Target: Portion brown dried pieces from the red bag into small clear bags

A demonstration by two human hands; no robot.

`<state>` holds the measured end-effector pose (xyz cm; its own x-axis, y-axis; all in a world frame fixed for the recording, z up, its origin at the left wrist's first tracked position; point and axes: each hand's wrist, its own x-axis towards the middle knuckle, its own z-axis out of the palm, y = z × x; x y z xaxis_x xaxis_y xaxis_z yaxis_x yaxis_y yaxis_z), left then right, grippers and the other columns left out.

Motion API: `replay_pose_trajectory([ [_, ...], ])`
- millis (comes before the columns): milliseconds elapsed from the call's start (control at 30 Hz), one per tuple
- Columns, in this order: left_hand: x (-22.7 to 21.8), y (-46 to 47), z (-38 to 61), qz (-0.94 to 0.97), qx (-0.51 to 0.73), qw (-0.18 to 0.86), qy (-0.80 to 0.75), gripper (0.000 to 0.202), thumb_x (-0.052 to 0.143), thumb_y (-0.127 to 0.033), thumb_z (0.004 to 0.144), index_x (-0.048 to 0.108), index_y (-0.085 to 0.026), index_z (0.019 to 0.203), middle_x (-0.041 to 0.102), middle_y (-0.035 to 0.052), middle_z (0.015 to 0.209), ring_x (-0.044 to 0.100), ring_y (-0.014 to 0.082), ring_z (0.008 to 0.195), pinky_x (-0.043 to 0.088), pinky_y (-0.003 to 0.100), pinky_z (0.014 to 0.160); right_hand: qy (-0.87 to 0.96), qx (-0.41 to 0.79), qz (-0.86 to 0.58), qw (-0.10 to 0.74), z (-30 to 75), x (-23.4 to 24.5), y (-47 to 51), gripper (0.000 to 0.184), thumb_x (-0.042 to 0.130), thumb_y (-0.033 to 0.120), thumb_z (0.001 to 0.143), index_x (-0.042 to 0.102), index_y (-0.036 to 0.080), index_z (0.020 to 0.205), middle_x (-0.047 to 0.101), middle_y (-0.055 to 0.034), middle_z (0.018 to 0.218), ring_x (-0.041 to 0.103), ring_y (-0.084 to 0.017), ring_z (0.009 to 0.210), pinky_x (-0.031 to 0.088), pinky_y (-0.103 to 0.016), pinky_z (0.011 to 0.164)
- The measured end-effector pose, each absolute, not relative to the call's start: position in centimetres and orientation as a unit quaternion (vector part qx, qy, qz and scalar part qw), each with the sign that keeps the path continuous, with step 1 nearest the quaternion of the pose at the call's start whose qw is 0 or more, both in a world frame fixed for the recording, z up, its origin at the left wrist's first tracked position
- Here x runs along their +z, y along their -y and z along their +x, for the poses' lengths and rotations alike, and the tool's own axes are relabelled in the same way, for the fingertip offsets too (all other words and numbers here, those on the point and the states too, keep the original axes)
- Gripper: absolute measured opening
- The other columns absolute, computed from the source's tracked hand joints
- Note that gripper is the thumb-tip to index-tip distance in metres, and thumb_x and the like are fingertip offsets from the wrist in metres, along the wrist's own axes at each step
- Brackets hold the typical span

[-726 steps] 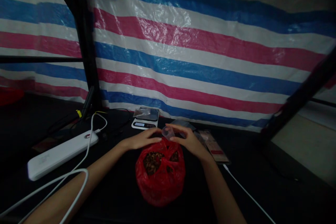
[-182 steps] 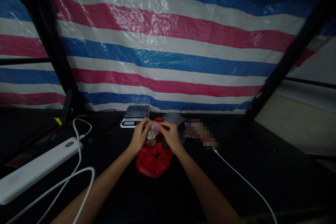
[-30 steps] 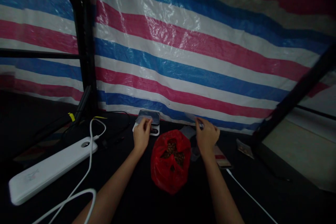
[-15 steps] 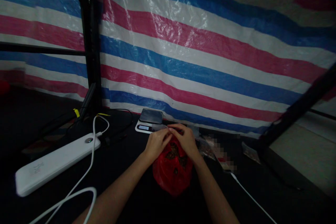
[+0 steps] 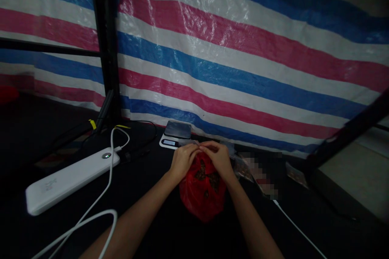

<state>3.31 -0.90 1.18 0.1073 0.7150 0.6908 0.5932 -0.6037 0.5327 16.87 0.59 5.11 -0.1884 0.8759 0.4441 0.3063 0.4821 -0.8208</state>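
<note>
My left hand [image 5: 182, 161] and my right hand [image 5: 220, 158] meet above a red plastic bag [image 5: 202, 206]. Their fingers are pinched on a piece of clear plastic [image 5: 189, 142], seemingly a small clear bag; its lower part is hidden behind the hands. Dark brown bits [image 5: 214, 181] lie in the open red bag, right under my wrists. Just beyond my left hand is a white digital scale [image 5: 164, 139] with a dark weighing plate and a lit display.
A long white power bank [image 5: 73, 180] with a looped white cable [image 5: 103, 194] lies left. To the right are a filled clear packet [image 5: 243, 170], a partly blurred phone-like object [image 5: 264, 184] on a cable, and another small packet [image 5: 296, 175]. A striped tarp [image 5: 212, 60] hangs behind.
The view has shifted slightly, so everything sits a little further right and mostly higher. Both hands stay pinched together over the red bag, with hardly any finger movement.
</note>
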Motion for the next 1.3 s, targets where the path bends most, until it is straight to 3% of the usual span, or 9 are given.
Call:
replay_pose_trajectory([
  [233, 2.1, 1.3, 3.6, 0.738, 0.483, 0.089, -0.462, 0.024, 0.037, -0.023, 0.087, 0.059, -0.019, 0.080, 0.062, -0.0001, 0.072, 0.057, 0.0122, 0.067, 0.039, 0.021, 0.062, 0.704, 0.258, -0.443, 0.492, 17.0, 4.9, -0.6, 0.020, 0.058, 0.035, 0.069, 0.064, 0.017, 0.071, 0.068, -0.0036, 0.072, 0.063, -0.018, 0.064, 0.050, -0.028, 0.061],
  [433, 2.3, 1.5, 3.6, 0.711, 0.479, 0.020, -0.515, 0.025, 0.040, -0.025, 0.083, 0.053, -0.018, 0.064, 0.056, -0.0009, 0.060, 0.051, 0.0105, 0.055, 0.033, 0.021, 0.054, 0.709, 0.189, -0.474, 0.486, 15.5, 4.7, 0.1, 0.016, 0.056, 0.032, 0.070, 0.063, 0.018, 0.069, 0.066, -0.0030, 0.067, 0.063, -0.018, 0.061, 0.050, -0.028, 0.060],
  [667, 2.2, 1.1, 2.4, 0.679, 0.477, -0.045, -0.556, 0.021, 0.041, -0.024, 0.082, 0.051, -0.018, 0.065, 0.058, 0.0000, 0.063, 0.054, 0.0120, 0.058, 0.030, 0.022, 0.053, 0.679, 0.153, -0.521, 0.494, 15.9, 4.3, -0.4, 0.020, 0.055, 0.035, 0.070, 0.061, 0.016, 0.067, 0.065, -0.0041, 0.063, 0.062, -0.019, 0.059, 0.048, -0.029, 0.057],
  [900, 2.5, 1.1, 3.2, 0.670, 0.464, 0.017, -0.579, 0.011, 0.045, -0.030, 0.082, 0.049, -0.020, 0.081, 0.059, -0.0016, 0.064, 0.056, 0.0137, 0.056, 0.029, 0.023, 0.049, 0.736, 0.114, -0.488, 0.455, 15.8, 4.7, 0.7, 0.020, 0.052, 0.037, 0.074, 0.058, 0.019, 0.072, 0.065, -0.0026, 0.069, 0.061, -0.018, 0.064, 0.046, -0.030, 0.062],
  [1167, 2.4, 1.8, 4.5, 0.685, 0.477, 0.037, -0.549, 0.009, 0.043, -0.026, 0.082, 0.050, -0.020, 0.079, 0.058, -0.0007, 0.067, 0.055, 0.0130, 0.059, 0.035, 0.023, 0.054, 0.697, 0.151, -0.506, 0.486, 16.3, 3.4, -0.3, 0.022, 0.054, 0.037, 0.071, 0.061, 0.019, 0.081, 0.067, -0.0050, 0.077, 0.062, -0.020, 0.071, 0.049, -0.032, 0.067],
  [1300, 2.9, 2.4, 5.2, 0.678, 0.493, -0.022, -0.545, 0.006, 0.047, -0.020, 0.078, 0.050, -0.018, 0.083, 0.057, 0.0040, 0.080, 0.053, 0.0181, 0.078, 0.040, 0.030, 0.070, 0.650, 0.212, -0.505, 0.527, 17.6, 3.3, -1.2, 0.023, 0.056, 0.033, 0.067, 0.063, 0.016, 0.082, 0.067, -0.0060, 0.076, 0.063, -0.019, 0.070, 0.050, -0.031, 0.065],
])
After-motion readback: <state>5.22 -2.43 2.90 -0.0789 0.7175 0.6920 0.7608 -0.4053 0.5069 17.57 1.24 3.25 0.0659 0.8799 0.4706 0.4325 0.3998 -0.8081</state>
